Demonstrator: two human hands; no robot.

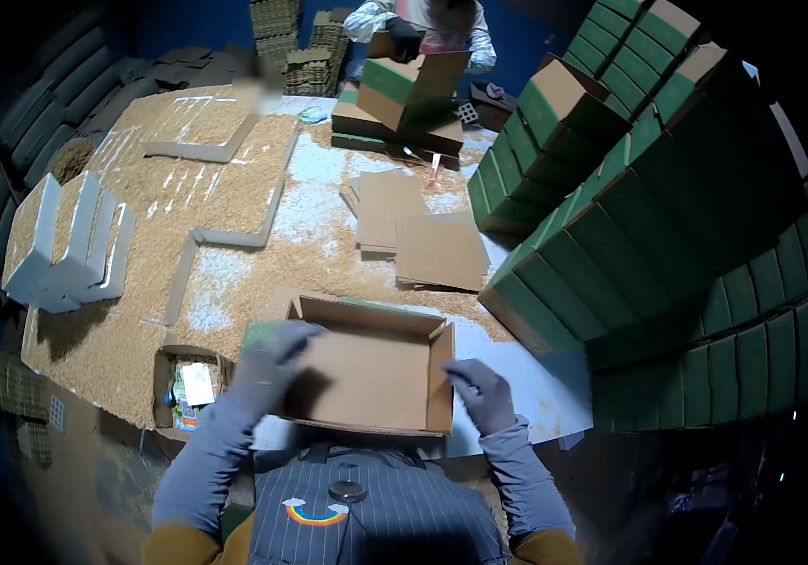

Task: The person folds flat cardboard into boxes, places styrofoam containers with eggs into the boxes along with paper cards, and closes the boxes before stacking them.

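An open cardboard box (366,377) lies in front of me at the table's near edge, its brown inside facing up and bare. My left hand (274,365), in a grey glove, is over the box's left side and smeared by motion, so its grip does not show clearly. At the right wall of the box is my right hand (485,394), also gloved, with fingers bent loosely and slightly apart. Its fingertips are at or beside the wall's top edge; contact is hard to make out.
Flat cardboard sheets (441,250) lie beyond the box. Green boxes (611,235) are stacked high on the right. White angled pieces (79,245) stand at left on the grain-strewn table (234,202). A small carton (167,386) holds packets (197,386). Across the table, a person (432,24) handles another box (413,85).
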